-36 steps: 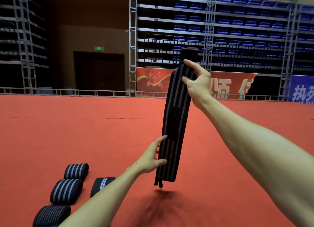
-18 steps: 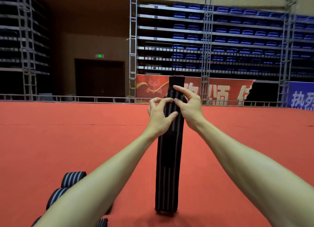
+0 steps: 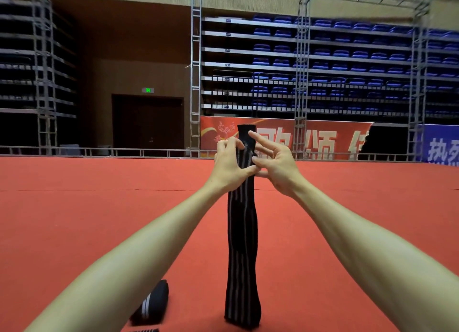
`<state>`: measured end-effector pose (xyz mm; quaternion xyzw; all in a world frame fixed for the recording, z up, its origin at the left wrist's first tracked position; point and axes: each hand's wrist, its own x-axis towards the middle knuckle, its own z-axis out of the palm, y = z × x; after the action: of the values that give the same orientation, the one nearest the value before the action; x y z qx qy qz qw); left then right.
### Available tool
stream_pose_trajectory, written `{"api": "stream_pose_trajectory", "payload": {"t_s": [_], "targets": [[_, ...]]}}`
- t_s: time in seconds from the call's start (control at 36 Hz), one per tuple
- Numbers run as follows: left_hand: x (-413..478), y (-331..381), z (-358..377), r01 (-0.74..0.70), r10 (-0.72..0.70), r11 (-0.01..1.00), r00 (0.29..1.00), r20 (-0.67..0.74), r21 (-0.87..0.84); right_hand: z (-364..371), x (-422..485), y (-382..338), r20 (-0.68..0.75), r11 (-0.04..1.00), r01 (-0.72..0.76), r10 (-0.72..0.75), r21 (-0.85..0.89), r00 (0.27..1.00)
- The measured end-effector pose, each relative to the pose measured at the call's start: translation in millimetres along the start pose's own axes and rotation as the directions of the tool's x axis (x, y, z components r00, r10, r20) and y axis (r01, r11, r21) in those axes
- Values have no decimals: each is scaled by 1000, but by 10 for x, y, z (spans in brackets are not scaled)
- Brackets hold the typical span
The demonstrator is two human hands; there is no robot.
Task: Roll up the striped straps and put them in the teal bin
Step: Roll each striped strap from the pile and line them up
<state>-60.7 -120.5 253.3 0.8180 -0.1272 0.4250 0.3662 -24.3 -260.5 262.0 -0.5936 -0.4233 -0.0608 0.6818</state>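
Now, the step: I think the roll is just starting at the top end of the striped strap.
Where the strap is: it is in the middle of the view and hangs straight down from the hands toward 6 o'clock. Its bottom end is at the red floor. I cannot tell if it touches.
How to do it well: make the first fold small and tight. Line up both side edges so the roll does not go crooked. Let the long part hang free so its own weight pulls it flat. Then turn the roll down a little at a time with both thumbs.
Left hand: it is on the 9 o'clock side of the strap's top. The fingers are bent over the strap and pinch it against the thumb.
Right hand: it is on the 3 o'clock side. The first finger points up and touches near the top edge. The thumb presses the strap close to the left thumb and seems to pinch its edge. The other fingers are loosely bent.
Rolled strap: it lies on the floor at 7 o'clock, apart from the hanging one, and is already rolled.
Teal bin: it is not in view.
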Motion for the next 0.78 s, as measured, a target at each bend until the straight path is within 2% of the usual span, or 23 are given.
{"api": "stream_pose_trajectory", "payload": {"t_s": [0.17, 0.39, 0.53, 0.78], "targets": [[34, 11, -80, -33, 33, 999, 998, 50, -3, -31, -5, -20, 2, 999, 16, -16, -36, 1000], [-6, -43, -159, -35, 53, 991, 989, 138, -127, -37, -21, 22, 31, 1000, 11, -12, 17, 999], [-9, -59, -162, -106, 102, 994, 974, 201, 8, -28, -43, 80, 34, 1000, 18, -18, 17, 999], [-36, -137, -183, -181, 147, 978, 952, 270, 104, -74, -57, 141, 0, 995, 23, -23, -101, 1000]]}}
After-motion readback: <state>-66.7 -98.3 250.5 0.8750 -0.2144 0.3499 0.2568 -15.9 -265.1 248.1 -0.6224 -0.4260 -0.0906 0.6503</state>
